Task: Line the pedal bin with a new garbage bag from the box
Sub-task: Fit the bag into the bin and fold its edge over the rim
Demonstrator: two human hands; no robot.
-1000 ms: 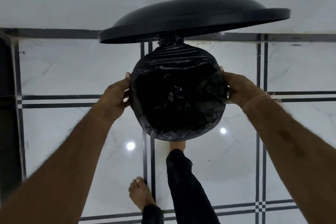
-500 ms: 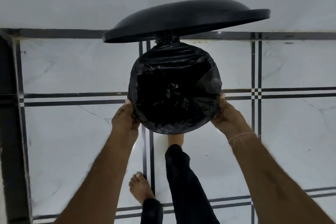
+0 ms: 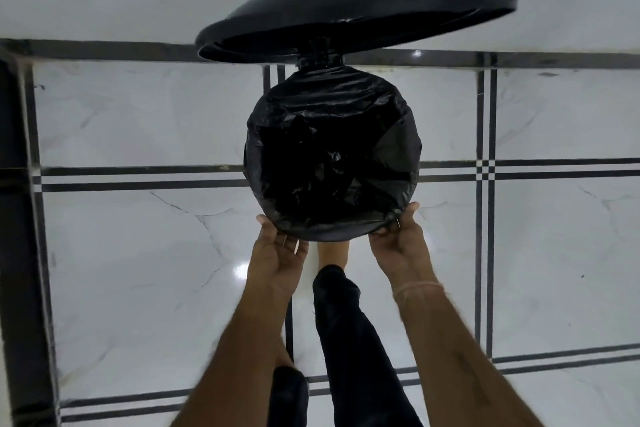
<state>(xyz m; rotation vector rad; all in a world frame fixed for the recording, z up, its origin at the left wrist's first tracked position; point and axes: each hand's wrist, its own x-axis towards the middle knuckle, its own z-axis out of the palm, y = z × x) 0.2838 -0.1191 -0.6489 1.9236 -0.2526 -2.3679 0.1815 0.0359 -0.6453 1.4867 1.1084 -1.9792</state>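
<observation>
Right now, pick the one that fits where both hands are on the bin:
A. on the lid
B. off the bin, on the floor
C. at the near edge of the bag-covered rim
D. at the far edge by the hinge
C: the left hand and right hand both press on the garbage bag at the near edge of the rim, while the lid stands open, untouched.

The pedal bin (image 3: 346, 234) stands at centre with its lid (image 3: 353, 7) raised at 12 o'clock. A black garbage bag (image 3: 332, 104) is folded over its rim. The left hand (image 3: 277, 248) grips the rim at 7 o'clock, the right hand (image 3: 398, 241) at 5 o'clock. A foot (image 3: 332, 253) rests beneath, on the marble floor (image 3: 138, 270).
</observation>
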